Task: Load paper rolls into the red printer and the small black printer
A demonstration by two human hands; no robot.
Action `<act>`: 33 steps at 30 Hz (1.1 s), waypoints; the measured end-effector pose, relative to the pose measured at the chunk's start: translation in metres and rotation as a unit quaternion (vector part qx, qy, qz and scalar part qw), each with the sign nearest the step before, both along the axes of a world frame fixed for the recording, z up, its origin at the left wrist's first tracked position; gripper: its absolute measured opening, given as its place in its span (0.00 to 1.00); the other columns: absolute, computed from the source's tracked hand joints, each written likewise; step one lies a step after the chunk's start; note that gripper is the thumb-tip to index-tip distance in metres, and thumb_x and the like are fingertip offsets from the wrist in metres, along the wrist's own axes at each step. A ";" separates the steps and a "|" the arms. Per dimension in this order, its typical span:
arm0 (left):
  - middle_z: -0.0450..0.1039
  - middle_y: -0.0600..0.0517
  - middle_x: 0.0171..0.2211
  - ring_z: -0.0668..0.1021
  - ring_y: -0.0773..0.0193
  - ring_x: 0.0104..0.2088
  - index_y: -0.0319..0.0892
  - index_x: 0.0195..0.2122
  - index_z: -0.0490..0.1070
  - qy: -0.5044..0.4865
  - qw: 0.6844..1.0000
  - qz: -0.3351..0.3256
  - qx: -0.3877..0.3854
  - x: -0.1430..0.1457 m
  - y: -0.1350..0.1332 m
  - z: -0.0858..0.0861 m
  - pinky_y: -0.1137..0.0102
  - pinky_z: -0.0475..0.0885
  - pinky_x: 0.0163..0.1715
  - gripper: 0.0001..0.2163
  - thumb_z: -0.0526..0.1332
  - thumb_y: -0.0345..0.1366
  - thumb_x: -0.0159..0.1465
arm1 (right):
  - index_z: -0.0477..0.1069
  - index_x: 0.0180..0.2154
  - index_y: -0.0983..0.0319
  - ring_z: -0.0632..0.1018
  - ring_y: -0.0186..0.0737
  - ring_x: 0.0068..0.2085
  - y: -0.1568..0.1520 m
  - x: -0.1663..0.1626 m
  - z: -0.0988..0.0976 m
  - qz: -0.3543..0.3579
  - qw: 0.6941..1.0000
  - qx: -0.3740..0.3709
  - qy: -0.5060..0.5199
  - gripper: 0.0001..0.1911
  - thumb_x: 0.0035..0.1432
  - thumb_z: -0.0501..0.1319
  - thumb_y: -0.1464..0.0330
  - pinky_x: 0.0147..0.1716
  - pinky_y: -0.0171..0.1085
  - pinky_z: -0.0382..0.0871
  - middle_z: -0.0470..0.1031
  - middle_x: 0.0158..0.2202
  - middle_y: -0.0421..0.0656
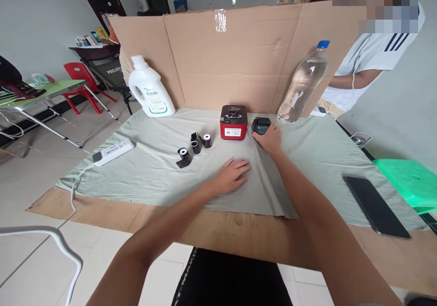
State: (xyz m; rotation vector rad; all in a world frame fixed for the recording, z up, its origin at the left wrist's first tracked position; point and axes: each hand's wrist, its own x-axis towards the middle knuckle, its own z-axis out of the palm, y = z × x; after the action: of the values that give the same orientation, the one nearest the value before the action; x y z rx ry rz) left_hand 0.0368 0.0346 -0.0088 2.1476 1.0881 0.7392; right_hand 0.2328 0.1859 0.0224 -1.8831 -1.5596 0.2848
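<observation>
My left hand (233, 173) lies flat and open on the grey-green cloth (153, 174), fingers stretched out, holding nothing. My right hand (269, 138) reaches forward and its fingers curl round a small black box-shaped device (261, 124). Just left of that device stands a red and black small printer (233, 122). Three small black paper rolls (195, 147) sit on the cloth left of the printer, apart from both hands.
A white detergent bottle (149, 89) stands back left, a clear water bottle (303, 84) leans back right against a cardboard wall (239, 55). A white power strip (112, 151) lies left, a black phone (375, 206) right. Another person (368, 64) sits behind the cardboard.
</observation>
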 end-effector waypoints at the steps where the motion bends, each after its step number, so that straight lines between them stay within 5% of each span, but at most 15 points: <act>1: 0.70 0.47 0.66 0.68 0.50 0.70 0.51 0.57 0.76 -0.009 1.000 0.015 -0.002 -0.001 0.000 -0.002 0.48 0.47 0.75 0.17 0.63 0.39 0.67 | 0.50 0.72 0.72 0.69 0.73 0.63 -0.016 0.001 0.003 0.012 1.000 -0.005 0.000 0.56 0.52 0.71 0.53 0.61 0.60 0.63 0.66 0.62 0.70; 7: 0.78 0.47 0.59 0.61 0.46 0.74 0.49 0.54 0.80 -0.169 0.968 0.187 -0.014 -0.006 0.009 -0.001 0.47 0.39 0.76 0.16 0.64 0.42 0.66 | 0.43 0.75 0.65 0.76 0.72 0.55 -0.148 -0.012 0.012 0.076 0.996 -0.036 -0.034 0.60 0.53 0.68 0.48 0.51 0.58 0.71 0.68 0.58 0.64; 11: 0.72 0.51 0.65 0.55 0.55 0.76 0.48 0.62 0.74 -0.071 0.981 0.178 -0.038 -0.011 0.004 0.009 0.51 0.34 0.76 0.20 0.54 0.40 0.71 | 0.40 0.75 0.64 0.78 0.64 0.49 -0.204 -0.034 0.014 0.084 0.991 -0.056 -0.086 0.58 0.56 0.66 0.48 0.43 0.52 0.73 0.68 0.56 0.61; 15: 0.65 0.55 0.70 0.50 0.60 0.77 0.47 0.68 0.67 0.021 0.985 0.158 -0.060 -0.012 -0.002 0.017 0.51 0.31 0.77 0.24 0.47 0.36 0.73 | 0.39 0.75 0.66 0.79 0.55 0.43 -0.217 -0.049 0.015 0.077 0.983 -0.069 -0.152 0.57 0.58 0.65 0.47 0.37 0.45 0.72 0.67 0.55 0.58; 25: 0.67 0.55 0.69 0.54 0.57 0.76 0.50 0.67 0.68 0.004 0.985 0.146 -0.091 -0.012 -0.001 0.010 0.47 0.28 0.76 0.25 0.50 0.34 0.71 | 0.35 0.76 0.65 0.79 0.52 0.38 -0.221 -0.045 0.005 0.099 0.971 -0.110 -0.189 0.60 0.59 0.64 0.44 0.34 0.45 0.71 0.65 0.57 0.60; 33: 0.76 0.51 0.61 0.70 0.53 0.68 0.51 0.59 0.73 -0.053 0.976 0.163 -0.131 -0.011 0.004 0.017 0.42 0.27 0.74 0.23 0.55 0.29 0.64 | 0.33 0.76 0.63 0.79 0.52 0.40 -0.220 -0.043 0.001 0.105 0.973 -0.108 -0.178 0.61 0.58 0.64 0.43 0.35 0.44 0.71 0.65 0.58 0.60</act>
State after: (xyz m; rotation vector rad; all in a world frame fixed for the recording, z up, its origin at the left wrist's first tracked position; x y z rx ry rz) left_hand 0.0261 0.0388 0.0086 1.7103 1.4131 0.7950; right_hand 0.1903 -0.0343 0.0237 -2.0168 -2.0473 0.2252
